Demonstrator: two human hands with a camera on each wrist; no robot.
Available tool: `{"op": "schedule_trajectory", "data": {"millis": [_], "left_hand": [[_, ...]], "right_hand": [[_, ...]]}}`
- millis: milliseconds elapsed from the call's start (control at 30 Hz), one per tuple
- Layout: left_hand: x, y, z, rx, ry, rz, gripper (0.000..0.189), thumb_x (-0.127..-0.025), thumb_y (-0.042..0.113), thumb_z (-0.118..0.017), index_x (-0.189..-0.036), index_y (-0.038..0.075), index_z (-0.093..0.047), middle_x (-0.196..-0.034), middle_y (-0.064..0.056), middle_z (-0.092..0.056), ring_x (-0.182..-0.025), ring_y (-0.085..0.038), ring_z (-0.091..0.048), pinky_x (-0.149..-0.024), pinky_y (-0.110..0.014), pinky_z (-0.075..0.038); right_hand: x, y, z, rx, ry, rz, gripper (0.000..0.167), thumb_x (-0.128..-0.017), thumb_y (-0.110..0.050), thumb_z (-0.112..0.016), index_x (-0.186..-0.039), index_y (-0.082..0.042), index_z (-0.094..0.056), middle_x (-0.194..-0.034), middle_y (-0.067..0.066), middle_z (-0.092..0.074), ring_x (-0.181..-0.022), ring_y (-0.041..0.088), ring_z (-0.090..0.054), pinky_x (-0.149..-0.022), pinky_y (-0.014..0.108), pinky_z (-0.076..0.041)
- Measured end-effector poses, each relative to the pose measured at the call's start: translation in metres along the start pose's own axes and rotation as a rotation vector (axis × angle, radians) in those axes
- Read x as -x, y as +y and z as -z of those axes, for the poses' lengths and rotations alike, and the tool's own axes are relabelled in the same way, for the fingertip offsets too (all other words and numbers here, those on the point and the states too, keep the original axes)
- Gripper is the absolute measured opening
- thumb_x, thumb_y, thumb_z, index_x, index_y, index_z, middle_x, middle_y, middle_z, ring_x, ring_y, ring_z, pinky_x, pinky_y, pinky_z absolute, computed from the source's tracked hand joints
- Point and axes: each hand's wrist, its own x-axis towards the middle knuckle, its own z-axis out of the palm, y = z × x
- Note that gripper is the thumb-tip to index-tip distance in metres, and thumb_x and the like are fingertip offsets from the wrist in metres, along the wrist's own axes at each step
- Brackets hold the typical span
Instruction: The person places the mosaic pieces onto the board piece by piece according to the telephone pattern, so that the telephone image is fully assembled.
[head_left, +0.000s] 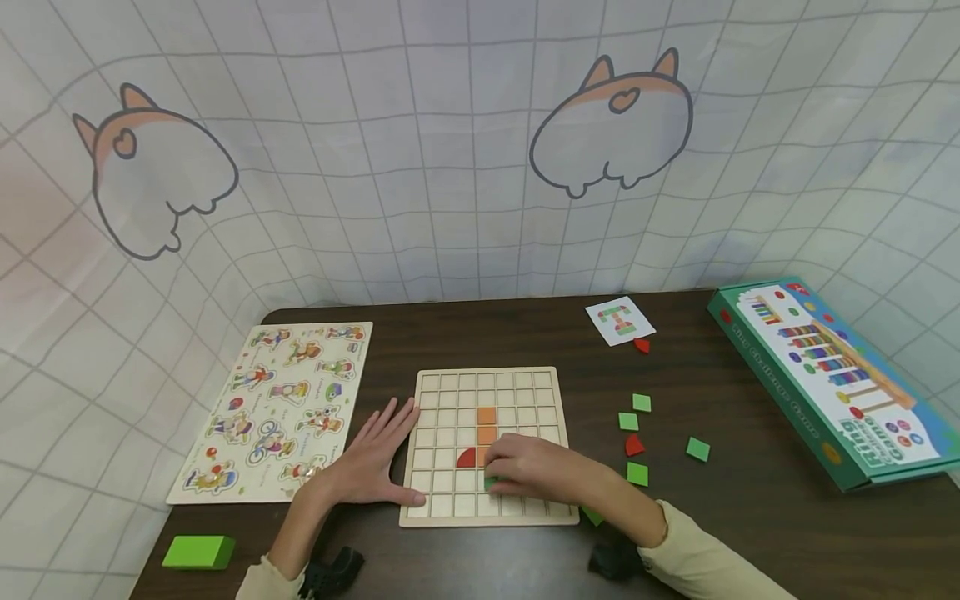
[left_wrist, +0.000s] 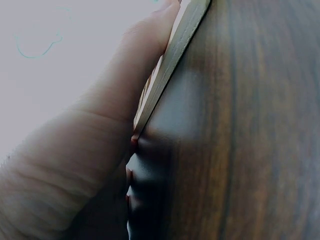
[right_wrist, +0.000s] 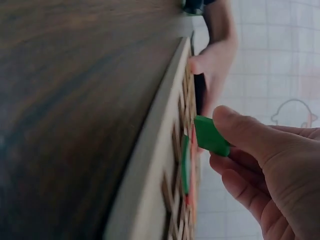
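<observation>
A pale wooden grid board (head_left: 442, 485) lies in front of me. My left hand (head_left: 369, 461) rests along its left edge with fingers spread, the thumb near the lower corner. With thumb and fingers my right hand (head_left: 536, 467) pinches a green square tile (right_wrist: 209, 136), tilted just over the board. Another green tile (right_wrist: 185, 165) sits in the grid beneath it in the right wrist view. A column of orange squares (head_left: 487, 415) fills cells in the middle, and a red rounded piece (head_left: 467, 457) lies left of its lower end. My right hand hides part of the column.
Right of the board lie several loose green tiles (head_left: 637, 474) and a red piece (head_left: 634, 445). A pattern card (head_left: 619, 321) is at the back, with a red piece (head_left: 642, 345) beside it. A game box (head_left: 825, 400), a picture puzzle board (head_left: 285, 408) and a green block (head_left: 198, 552) flank the area.
</observation>
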Motion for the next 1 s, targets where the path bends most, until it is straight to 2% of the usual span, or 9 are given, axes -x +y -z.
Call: {"op": "schedule_trajectory", "data": {"millis": [233, 733, 867, 1000], "left_hand": [[0.000, 0.000, 0.000, 0.002, -0.005, 0.010, 0.121, -0.070, 0.066, -0.073, -0.158, 0.012, -0.010, -0.166, -0.010, -0.005, -0.152, -0.037, 0.000, -0.118, -0.061, -0.006], [-0.001, 0.002, 0.000, -0.015, -0.003, 0.015, 0.121, -0.070, 0.066, -0.073, -0.157, 0.011, -0.011, -0.165, -0.011, -0.006, -0.152, -0.038, -0.002, -0.118, -0.062, -0.008], [-0.001, 0.002, 0.000, -0.015, 0.000, 0.019, 0.121, -0.070, 0.065, -0.073, -0.157, 0.011, -0.011, -0.165, -0.011, -0.007, -0.152, -0.038, -0.002, -0.118, -0.061, -0.008], [-0.001, 0.002, 0.001, -0.014, 0.004, 0.015, 0.121, -0.070, 0.065, -0.073, -0.157, 0.011, -0.011, -0.165, -0.010, -0.006, -0.152, -0.038, -0.002, -0.118, -0.061, -0.008]], "right_hand": [[-0.004, -0.003, -0.007, -0.014, -0.051, -0.075, 0.008, -0.089, -0.023, -0.071, -0.092, -0.015, -0.071, -0.099, -0.004, -0.067, -0.095, 0.010, -0.059, -0.086, 0.019, -0.050], [-0.006, -0.008, -0.011, -0.011, -0.048, -0.093, 0.005, -0.091, -0.020, -0.069, -0.092, -0.014, -0.069, -0.098, -0.004, -0.065, -0.094, 0.009, -0.058, -0.085, 0.018, -0.049], [-0.006, -0.010, -0.012, 0.031, -0.063, -0.111, 0.006, -0.091, -0.024, -0.068, -0.090, -0.018, -0.071, -0.097, -0.005, -0.062, -0.090, 0.008, -0.053, -0.078, 0.016, -0.047], [-0.006, -0.013, -0.013, 0.100, -0.102, -0.145, 0.011, -0.091, -0.034, -0.067, -0.091, -0.024, -0.072, -0.094, -0.005, -0.057, -0.083, 0.007, -0.045, -0.071, 0.017, -0.041]]}}
